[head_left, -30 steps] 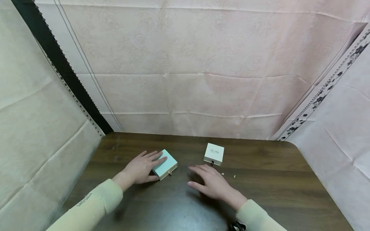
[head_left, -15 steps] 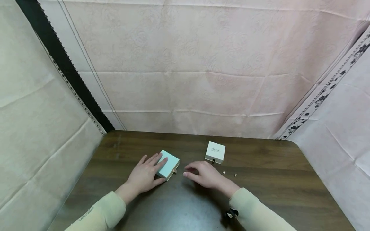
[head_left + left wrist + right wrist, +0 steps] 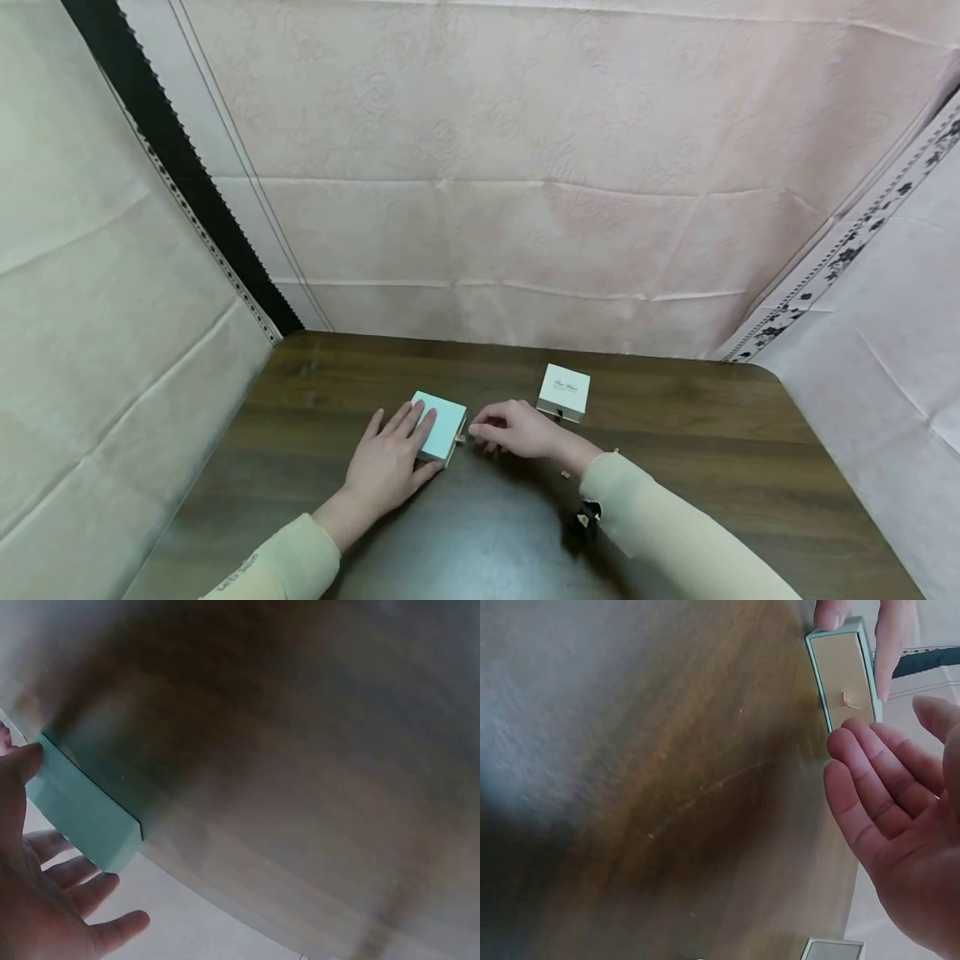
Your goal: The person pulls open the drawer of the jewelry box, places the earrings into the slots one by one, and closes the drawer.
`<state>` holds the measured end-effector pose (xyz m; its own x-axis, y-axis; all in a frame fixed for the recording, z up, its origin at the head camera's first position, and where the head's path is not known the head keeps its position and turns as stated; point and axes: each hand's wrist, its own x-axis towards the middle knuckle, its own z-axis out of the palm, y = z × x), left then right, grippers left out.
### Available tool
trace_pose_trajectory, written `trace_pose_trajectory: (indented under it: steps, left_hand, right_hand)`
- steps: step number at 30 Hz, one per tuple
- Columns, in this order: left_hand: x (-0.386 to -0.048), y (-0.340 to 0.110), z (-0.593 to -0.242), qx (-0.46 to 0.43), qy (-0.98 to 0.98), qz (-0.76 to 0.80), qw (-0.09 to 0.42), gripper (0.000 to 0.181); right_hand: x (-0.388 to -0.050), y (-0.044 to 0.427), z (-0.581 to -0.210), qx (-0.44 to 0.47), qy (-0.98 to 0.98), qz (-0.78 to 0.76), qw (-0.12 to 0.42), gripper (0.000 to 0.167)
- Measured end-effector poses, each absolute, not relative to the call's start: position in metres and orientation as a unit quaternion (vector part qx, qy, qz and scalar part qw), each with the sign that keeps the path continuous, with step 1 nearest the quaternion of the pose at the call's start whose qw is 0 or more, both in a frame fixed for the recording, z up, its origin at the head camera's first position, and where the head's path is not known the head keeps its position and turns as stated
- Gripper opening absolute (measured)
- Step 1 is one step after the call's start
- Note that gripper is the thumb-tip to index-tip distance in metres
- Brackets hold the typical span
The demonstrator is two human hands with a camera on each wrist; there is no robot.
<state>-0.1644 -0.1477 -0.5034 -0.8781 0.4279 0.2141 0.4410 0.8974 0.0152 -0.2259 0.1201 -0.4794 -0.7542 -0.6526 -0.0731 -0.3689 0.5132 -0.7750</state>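
Note:
My left hand [image 3: 392,467] rests on a mint-green drawer box [image 3: 442,417], its fingers spread over the lid and its thumb along the near side. A small ribbon tab [image 3: 850,701] sticks out of the box's beige drawer front [image 3: 844,671], which looks shut. Just right of that tab is my right hand [image 3: 521,429], fingers loosely bent. In the right wrist view its fingertips are close to the drawer front, and nothing shows in the palm.
A white box [image 3: 564,390] with printed lettering and a dark tab stands behind my right hand. Tiny shiny pieces lie by my right wrist, one [image 3: 566,474] in front of it. The brown wooden table [image 3: 675,408] ends at a pale cloth backdrop [image 3: 487,250].
My left hand has turned the mint-green box so its tab faces right. My right hand has moved up beside the tab, its fingers bending more. A shiny piece now shows below my right wrist.

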Motion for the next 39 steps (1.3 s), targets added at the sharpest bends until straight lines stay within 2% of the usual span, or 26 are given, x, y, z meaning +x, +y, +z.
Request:
trace_pose_trajectory:
  steps: [9,24,39]
  left_hand:
    - [-0.162,-0.135,-0.502,-0.196,-0.974,-0.021,0.111,0.079]
    - [-0.153,-0.129,-0.504,-0.174,-0.976,0.001,0.132,0.080]
    - [-0.148,-0.129,-0.506,-0.162,-0.976,0.030,0.139,0.079]
  right_hand:
    - [-0.239,0.120,-0.476,-0.310,0.854,-0.361,0.211,0.024]
    - [-0.250,0.109,-0.478,-0.311,0.845,-0.358,0.247,0.023]
    - [-0.253,0.101,-0.487,-0.314,0.851,-0.343,0.245,0.027]
